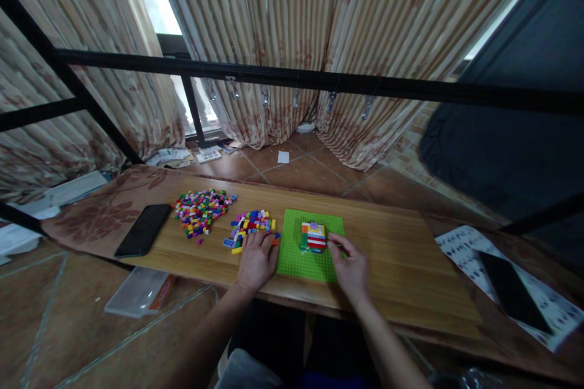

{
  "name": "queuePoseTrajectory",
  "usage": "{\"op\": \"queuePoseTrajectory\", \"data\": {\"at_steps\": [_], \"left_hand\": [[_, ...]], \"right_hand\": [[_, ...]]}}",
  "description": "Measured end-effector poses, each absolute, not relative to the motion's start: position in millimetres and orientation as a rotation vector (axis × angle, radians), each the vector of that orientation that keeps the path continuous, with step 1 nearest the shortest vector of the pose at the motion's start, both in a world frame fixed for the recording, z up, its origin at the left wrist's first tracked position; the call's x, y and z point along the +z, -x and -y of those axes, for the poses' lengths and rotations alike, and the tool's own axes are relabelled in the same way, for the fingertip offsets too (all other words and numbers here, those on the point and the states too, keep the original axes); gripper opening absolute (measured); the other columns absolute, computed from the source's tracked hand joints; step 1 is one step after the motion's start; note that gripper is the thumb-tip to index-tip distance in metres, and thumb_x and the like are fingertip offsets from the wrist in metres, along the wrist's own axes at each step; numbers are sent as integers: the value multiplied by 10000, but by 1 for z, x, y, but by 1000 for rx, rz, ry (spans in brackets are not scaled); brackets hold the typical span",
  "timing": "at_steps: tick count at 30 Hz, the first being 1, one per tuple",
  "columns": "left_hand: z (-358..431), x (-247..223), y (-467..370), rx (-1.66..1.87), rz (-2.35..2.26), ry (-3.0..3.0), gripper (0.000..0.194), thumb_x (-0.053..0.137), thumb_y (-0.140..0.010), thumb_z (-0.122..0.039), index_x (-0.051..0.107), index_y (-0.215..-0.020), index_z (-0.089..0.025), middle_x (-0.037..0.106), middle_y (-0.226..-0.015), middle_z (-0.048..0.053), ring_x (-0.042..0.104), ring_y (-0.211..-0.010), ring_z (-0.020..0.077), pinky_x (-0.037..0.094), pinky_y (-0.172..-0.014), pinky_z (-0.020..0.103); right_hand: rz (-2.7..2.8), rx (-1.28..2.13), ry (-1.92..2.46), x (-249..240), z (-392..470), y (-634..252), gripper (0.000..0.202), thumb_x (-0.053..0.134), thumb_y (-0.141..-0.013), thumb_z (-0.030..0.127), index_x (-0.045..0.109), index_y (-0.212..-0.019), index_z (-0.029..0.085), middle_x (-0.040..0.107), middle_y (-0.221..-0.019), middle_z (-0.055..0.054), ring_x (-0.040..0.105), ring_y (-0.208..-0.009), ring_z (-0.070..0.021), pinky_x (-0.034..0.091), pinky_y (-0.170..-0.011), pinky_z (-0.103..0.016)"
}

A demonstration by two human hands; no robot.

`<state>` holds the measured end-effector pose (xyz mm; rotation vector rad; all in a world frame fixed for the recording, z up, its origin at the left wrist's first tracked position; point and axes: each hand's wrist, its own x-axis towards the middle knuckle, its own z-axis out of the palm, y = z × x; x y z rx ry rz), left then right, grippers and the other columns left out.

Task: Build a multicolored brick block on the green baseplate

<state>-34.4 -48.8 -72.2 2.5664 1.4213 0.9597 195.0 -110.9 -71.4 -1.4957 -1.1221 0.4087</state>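
Observation:
My left hand (258, 260) lies over the near edge of a pile of toy building bricks (250, 223), its fingers stretched down onto them. Nothing shows gripped in it, though the fingertips are partly hidden among the bricks. A small block build (313, 237) of red, white, yellow, green and orange bricks, with a purple piece on top, stands on a green studded baseplate (292, 264). Right beside the build, my right hand (350, 262) has its thumb and forefinger brought close together. Whether those fingertips hold a small brick or touch the build is too small to tell.
A larger heap of small coloured bricks (201, 209) sits farther left on the wooden board (387, 243). Beside it rests a black phone (143, 231). At far right, another dark phone (515, 292) lies on a printed sheet (465, 249). A black rail (283, 75) crosses beyond the board.

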Motion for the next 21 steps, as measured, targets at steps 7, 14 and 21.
{"op": "queuePoseTrajectory", "data": {"at_steps": [7, 14, 21], "left_hand": [[49, -72, 35, 985, -1404, -2519, 245, 521, -882, -269, 609, -1101, -207, 625, -1103, 94, 549, -1012, 259, 434, -896, 451], [56, -73, 45, 1285, -1431, -2282, 379, 462, -893, -227, 499, -1269, -192, 590, -1176, 114, 521, -1110, 252, 414, -977, 450], [58, -77, 69, 1554, -1734, -1992, 390, 391, -909, -191, 460, -1293, -192, 516, -1237, 139, 465, -1188, 252, 396, -1018, 460]], "right_hand": [[1072, 400, 1584, -92, 138, -188, 274, 554, -852, 401, 706, -969, 204, 716, -1042, -99, 655, -986, -233, 500, -905, -427], [1000, 391, 1622, -96, 141, -189, 315, 556, -843, 432, 706, -966, 185, 716, -1036, -114, 656, -977, -245, 493, -911, -441], [1134, 258, 1651, -93, 145, -189, 293, 527, -869, 413, 700, -966, 198, 709, -1004, -107, 653, -928, -242, 505, -864, -426]]}}
